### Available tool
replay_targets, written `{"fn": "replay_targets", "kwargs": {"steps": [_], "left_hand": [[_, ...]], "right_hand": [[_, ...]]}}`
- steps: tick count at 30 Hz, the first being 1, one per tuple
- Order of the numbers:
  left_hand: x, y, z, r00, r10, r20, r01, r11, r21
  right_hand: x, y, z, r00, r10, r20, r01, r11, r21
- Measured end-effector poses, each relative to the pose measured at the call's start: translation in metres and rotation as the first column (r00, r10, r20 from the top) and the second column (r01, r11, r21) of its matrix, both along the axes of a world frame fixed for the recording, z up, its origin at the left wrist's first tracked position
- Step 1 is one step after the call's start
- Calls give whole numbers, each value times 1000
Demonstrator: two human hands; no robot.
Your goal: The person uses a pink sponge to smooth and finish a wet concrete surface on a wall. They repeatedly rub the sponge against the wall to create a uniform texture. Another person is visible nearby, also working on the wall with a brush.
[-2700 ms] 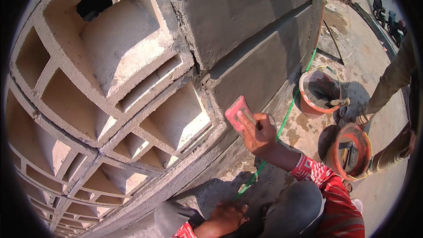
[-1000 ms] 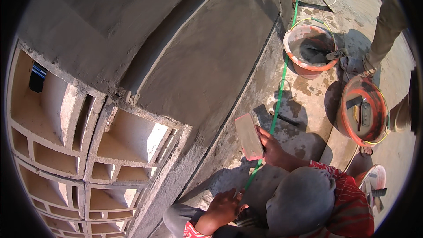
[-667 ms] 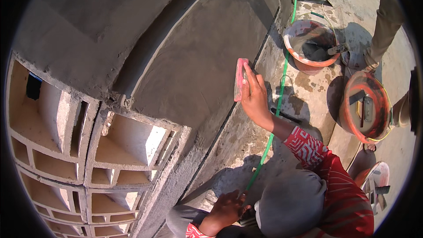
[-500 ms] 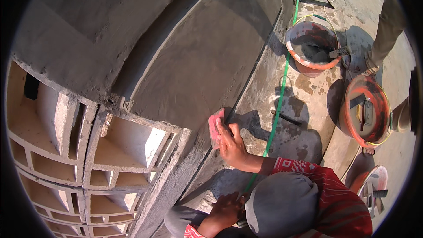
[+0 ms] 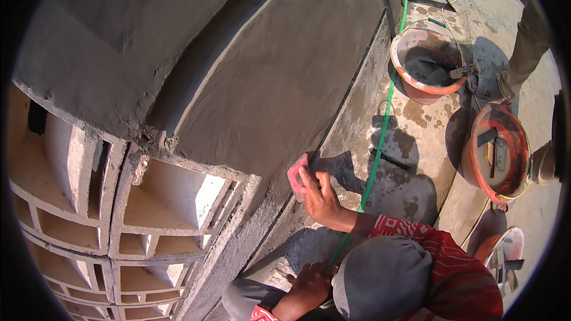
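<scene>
My right hand (image 5: 323,202) grips a pink, cement-smeared sponge (image 5: 297,178) by its near face, fingers pressed against it. The sponge touches the lower edge of the dark grey plastered wall (image 5: 279,77), just above the concrete ledge. Bent back near my grey-covered knee (image 5: 250,298) is my left hand (image 5: 310,285), its fingers curled in shade. Whether anything lies in those fingers is hidden. A larger rounded grey-cloth shape (image 5: 380,276), seemingly my other knee, sits between the arms. Patterned red sleeves (image 5: 458,261) cover both arms.
Pale openwork blocks (image 5: 116,220) fill the lower left. A green hose (image 5: 380,148) runs along the ledge. On the right stand an orange bucket (image 5: 423,94) with a tool in grey mix, a second bucket (image 5: 474,163) holding tools, and a third (image 5: 516,238). Someone's leg (image 5: 526,47) is beyond them.
My right hand and the sponge have shifted slightly right and down along the wall's edge. The view has moved a little too. My left hand stays by the knee.
</scene>
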State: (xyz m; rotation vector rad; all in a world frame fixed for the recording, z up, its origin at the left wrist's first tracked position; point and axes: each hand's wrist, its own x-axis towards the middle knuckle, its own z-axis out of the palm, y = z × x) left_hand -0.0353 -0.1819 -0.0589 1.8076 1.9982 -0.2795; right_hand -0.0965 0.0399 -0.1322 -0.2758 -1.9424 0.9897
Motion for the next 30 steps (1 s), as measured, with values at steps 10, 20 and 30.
{"fn": "replay_targets", "kwargs": {"steps": [10, 20, 30], "left_hand": [[4, 5, 3, 955, 196, 222, -204, 979, 16], [4, 13, 15, 993, 91, 77, -86, 994, -64], [9, -1, 37, 988, 129, 80, -131, 991, 20]], "right_hand": [[9, -38, -17, 997, 74, 21, -77, 950, 304], [26, -34, -1, 966, 254, 42, -251, 896, 367], [7, 179, 60, 931, -346, -116, 333, 935, -121]]}}
